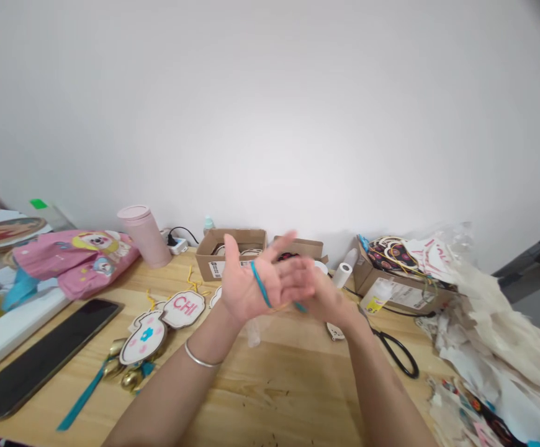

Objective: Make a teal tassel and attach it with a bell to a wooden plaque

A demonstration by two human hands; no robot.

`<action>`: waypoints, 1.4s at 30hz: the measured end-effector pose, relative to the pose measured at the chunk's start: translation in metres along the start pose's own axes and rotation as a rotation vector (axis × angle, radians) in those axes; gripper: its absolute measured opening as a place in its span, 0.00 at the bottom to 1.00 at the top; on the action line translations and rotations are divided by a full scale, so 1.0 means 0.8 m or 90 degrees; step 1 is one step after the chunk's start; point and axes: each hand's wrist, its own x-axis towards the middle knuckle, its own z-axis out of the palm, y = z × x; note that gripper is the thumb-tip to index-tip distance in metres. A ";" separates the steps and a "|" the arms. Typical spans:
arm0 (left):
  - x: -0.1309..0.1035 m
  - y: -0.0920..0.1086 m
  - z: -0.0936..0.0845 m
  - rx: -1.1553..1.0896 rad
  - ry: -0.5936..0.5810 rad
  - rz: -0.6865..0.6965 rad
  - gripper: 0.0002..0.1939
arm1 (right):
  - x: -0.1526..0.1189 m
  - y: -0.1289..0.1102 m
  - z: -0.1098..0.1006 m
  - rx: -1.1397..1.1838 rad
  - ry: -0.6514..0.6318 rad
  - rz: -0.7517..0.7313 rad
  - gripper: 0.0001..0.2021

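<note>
My left hand [251,285] is raised over the table, palm up and fingers spread, with a silver bangle on its wrist. A narrow teal ribbon [261,284] lies across its palm. My right hand [328,298] meets the left fingertips; its own fingers are blurred and mostly hidden behind them. A bit of teal shows just beside the right hand. To the left lie embroidered plaques, one a white tag marked CHI [184,309] and one a gourd-shaped piece [143,338], along with gold bells [131,379] and a loose teal ribbon [81,400].
Black-handled scissors [398,355] lie right of my right arm. Cardboard boxes [208,259] stand along the wall, one overfilled with fabric. A pink tumbler [145,236], a black phone [41,357] and a pink pouch [84,257] are at left. Cream cloth [498,347] heaps at right.
</note>
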 end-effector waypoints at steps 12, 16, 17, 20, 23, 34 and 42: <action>0.019 -0.023 -0.058 0.123 0.087 -0.180 0.36 | -0.013 -0.030 -0.017 -0.214 0.022 0.041 0.11; 0.011 -0.030 -0.032 0.264 -0.031 -0.375 0.41 | -0.012 -0.021 -0.023 -0.218 0.055 0.073 0.12; 0.009 -0.029 -0.025 0.286 -0.061 -0.407 0.43 | -0.011 -0.017 -0.023 -0.204 0.068 0.082 0.11; 0.003 -0.023 -0.011 0.279 -0.140 -0.428 0.49 | -0.007 -0.005 -0.019 -0.120 0.100 0.087 0.09; -0.001 -0.017 -0.006 0.166 -0.134 -0.315 0.51 | -0.005 0.003 -0.010 -0.034 0.065 0.070 0.09; 0.017 -0.002 -0.036 -0.054 0.169 0.086 0.38 | -0.011 -0.029 -0.008 -0.146 -0.026 0.042 0.10; 0.017 -0.053 -0.035 0.162 -0.003 -0.265 0.44 | -0.013 -0.025 -0.024 -0.158 0.080 0.065 0.11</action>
